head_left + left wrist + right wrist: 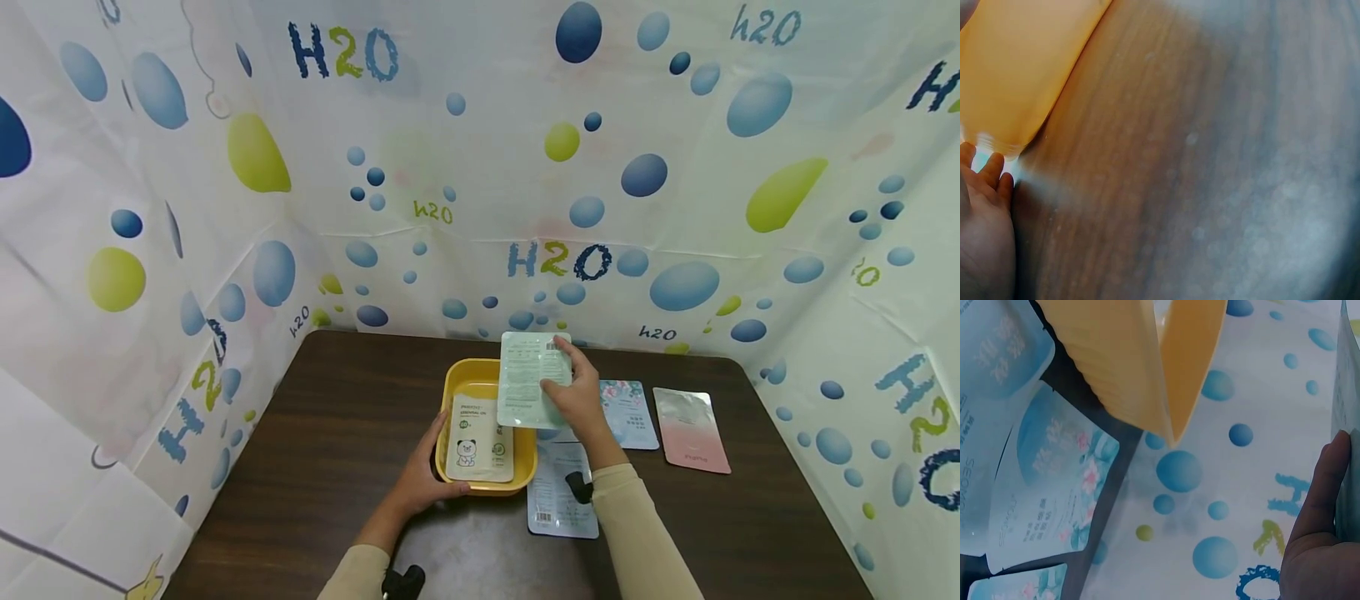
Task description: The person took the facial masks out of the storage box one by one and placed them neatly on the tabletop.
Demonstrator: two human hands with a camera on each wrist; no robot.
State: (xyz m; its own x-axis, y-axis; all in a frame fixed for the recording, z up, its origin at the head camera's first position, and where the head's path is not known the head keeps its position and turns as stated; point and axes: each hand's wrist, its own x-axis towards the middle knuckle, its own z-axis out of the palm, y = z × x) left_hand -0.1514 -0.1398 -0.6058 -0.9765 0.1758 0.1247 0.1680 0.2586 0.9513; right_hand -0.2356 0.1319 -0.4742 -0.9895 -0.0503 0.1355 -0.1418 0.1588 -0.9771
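My right hand (pixel 577 400) pinches a pale green sheet-mask packet (pixel 528 383) with printed text and a barcode, held up over the back right of a yellow plastic basket (pixel 491 367). In the right wrist view, the thumb lies along that packet (pixel 1346 394), seen nearly edge-on at the right border. Around the near left corner of the basket, my left hand (pixel 423 475) holds its wall. Fingertips meet the yellow wall (pixel 1022 69) in the left wrist view. Inside the basket lies a cream packet (pixel 476 446) with a bear drawing. The green packet hides part of the basket.
Right of the basket, a light blue packet (pixel 562 492) and a flowered blue packet (pixel 630 417) lie on the dark wooden table (pixel 322 450). A pink and silver packet (pixel 692 433) is farther right. A bubble-printed curtain (pixel 480 167) surrounds the table's back and sides.
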